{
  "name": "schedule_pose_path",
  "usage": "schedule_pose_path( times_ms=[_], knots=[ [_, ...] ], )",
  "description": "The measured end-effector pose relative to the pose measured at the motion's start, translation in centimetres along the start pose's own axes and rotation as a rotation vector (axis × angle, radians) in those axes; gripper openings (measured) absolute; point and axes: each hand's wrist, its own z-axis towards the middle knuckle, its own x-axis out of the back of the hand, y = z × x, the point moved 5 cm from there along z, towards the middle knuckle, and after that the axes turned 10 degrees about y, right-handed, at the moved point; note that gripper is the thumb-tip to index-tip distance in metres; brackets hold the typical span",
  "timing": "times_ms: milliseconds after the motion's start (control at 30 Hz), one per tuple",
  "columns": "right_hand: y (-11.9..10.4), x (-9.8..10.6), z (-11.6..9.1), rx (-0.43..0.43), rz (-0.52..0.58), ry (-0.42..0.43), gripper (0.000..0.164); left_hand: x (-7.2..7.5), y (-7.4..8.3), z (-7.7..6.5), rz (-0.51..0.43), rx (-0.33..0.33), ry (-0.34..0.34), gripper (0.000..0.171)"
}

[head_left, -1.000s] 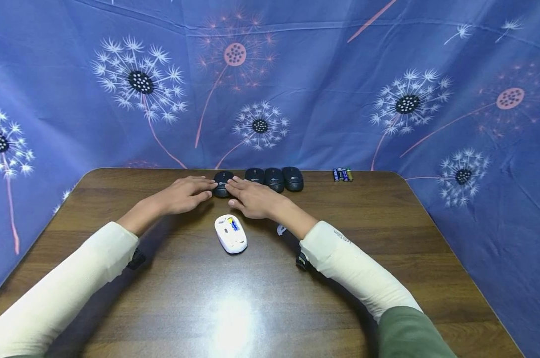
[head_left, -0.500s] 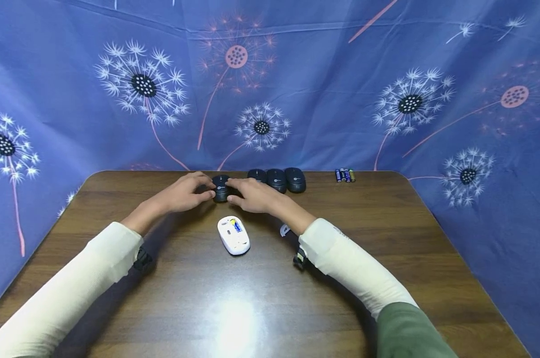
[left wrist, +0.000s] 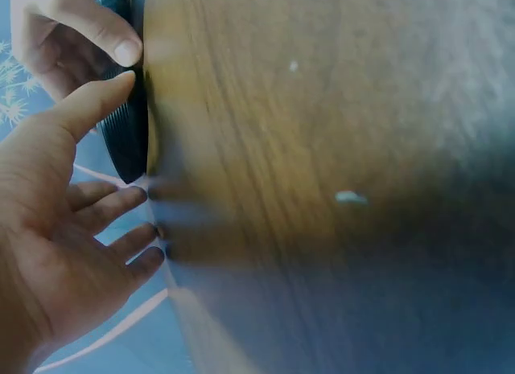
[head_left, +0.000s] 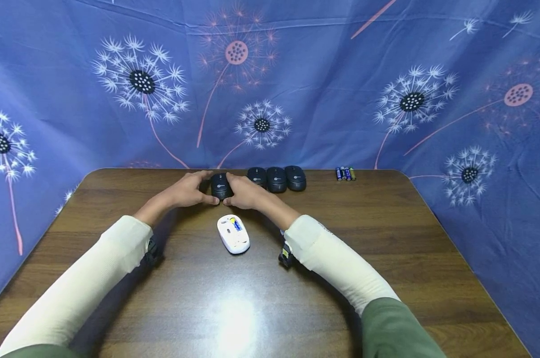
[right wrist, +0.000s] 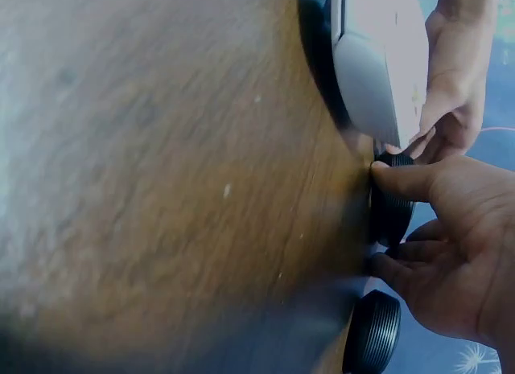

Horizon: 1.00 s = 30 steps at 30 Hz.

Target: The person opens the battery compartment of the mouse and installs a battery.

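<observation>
A black computer mouse (head_left: 221,186) lies near the table's far edge, between both hands. My left hand (head_left: 187,190) holds its left side, thumb against the near end; in the left wrist view its other fingers (left wrist: 121,209) are spread. From the right, my right hand (head_left: 245,193) grips the same mouse, with thumb (right wrist: 394,174) at the near end and fingers along the side. Closer to me, a white mouse (head_left: 234,241) rests upside down, its battery compartment uncovered and a blue-and-yellow battery inside.
Several black mice (head_left: 276,180) stand in a row right of my right hand. Farther right, several small batteries (head_left: 345,173) lie side by side near the far edge. A blue cloth (head_left: 323,99) with dandelion prints hangs behind the wooden table (head_left: 364,258).
Both hands have closed in on the black mouse, their thumbs coming to its near end. The mouse has shifted slightly. My right forearm has moved left, covering the small white piece.
</observation>
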Motion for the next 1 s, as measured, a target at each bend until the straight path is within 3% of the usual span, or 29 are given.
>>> schedule_pose_path(
  times_ms=[100, 167, 200, 367, 467, 633, 867, 1000],
  knots=[
    [-0.3, -0.2, 0.0, 0.0, -0.019, -0.003, 0.101, -1.3, -3.1, 1.8, 0.028, -0.022, 0.011, 0.115],
    [-0.3, -0.3, 0.1, 0.008, -0.026, 0.003, 0.098, -2.0, -4.6, 2.5, 0.041, -0.028, 0.019, 0.118],
    [-0.2, -0.2, 0.0, 0.01, -0.023, 0.009, 0.095, -2.0, -4.6, 2.4, 0.041, -0.042, 0.022, 0.115],
    [0.5, 0.1, -0.3, 0.036, 0.013, 0.054, 0.078, -0.4, -0.4, -0.6, -0.012, -0.055, 0.018, 0.1],
    [1.0, 0.4, -0.5, 0.071, 0.034, 0.098, 0.069, 0.5, 1.9, -2.1, -0.04, -0.03, 0.005, 0.09],
    [0.2, 1.6, -2.0, 0.106, 0.052, 0.174, 0.057, 0.9, 2.9, -2.8, -0.044, -0.012, 0.018, 0.074],
    [-3.0, 4.5, -5.3, 0.067, 0.13, 0.2, 0.05, 1.0, 3.4, -3.3, -0.075, -0.007, 0.044, 0.06],
    [-1.2, 3.1, -4.2, 0.072, 0.135, 0.315, 0.042, 1.2, 3.7, -3.6, -0.094, -0.013, 0.086, 0.054]
  ],
)
